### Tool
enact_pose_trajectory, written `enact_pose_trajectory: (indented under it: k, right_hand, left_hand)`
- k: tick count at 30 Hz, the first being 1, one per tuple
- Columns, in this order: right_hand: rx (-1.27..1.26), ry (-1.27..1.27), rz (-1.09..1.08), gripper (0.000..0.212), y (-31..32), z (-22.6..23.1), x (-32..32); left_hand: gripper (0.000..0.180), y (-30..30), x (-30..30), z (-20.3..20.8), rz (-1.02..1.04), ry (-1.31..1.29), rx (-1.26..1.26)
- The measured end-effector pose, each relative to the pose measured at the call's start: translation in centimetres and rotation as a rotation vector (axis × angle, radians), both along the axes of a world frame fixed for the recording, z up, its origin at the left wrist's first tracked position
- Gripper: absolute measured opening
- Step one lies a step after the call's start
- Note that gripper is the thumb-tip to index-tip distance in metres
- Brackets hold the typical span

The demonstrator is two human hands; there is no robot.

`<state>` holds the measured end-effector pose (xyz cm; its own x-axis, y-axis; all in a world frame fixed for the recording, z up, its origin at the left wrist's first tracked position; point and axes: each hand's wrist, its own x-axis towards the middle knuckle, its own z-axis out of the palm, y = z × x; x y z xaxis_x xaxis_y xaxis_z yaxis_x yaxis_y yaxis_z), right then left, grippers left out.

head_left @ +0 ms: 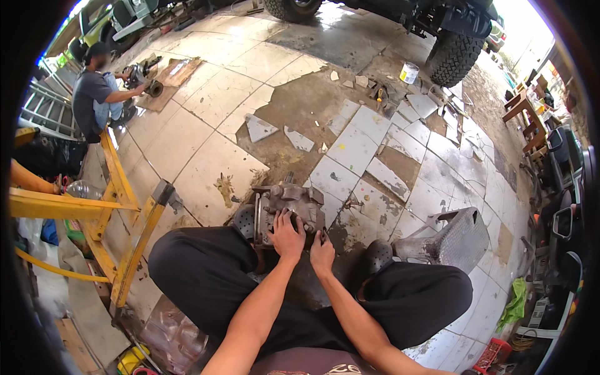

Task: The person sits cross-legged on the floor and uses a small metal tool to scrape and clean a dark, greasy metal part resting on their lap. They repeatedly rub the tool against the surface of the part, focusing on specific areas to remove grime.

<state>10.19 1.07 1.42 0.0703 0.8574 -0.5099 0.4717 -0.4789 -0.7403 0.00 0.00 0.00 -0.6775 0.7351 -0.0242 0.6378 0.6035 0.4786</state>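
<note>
Metal casing (289,197), left hand (288,240) laid open on top, right hand (322,254) curled beside, grip unclear

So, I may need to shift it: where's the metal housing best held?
Probably take the metal housing by both flanks, from left and right at once: its body is squat and blocky, and a thin stub sticks out at the far end.

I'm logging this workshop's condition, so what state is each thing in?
Metal casing: grimy
Left hand: laid on the casing
Right hand: fingers curled, grip unclear
Floor tiles: cracked, some loose
White bucket: upright
Vehicle tire: mounted
Green cloth: crumpled
Yellow frame: scuffed
</note>
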Motion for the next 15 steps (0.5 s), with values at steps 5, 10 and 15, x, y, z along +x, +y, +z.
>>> enact_pose_trajectory:
  k: [5,10,15]
  right_hand:
    - [0.049,-0.016,0.022,0.064,1.0,1.0,-1.7]
    - [-0.016,-0.020,0.011,0.066,1.2,0.2,-1.0]
    - [0.070,-0.040,0.032,0.069,-0.6,1.1,-1.3]
  left_hand:
    - [0.035,1.2,-1.2,0.0,0.010,0.078,0.092]
    - [0.036,0.7,-0.4,0.1,0.009,0.046,0.081]
    - [0.036,0.3,-0.4,-0.1,0.010,0.060,0.053]
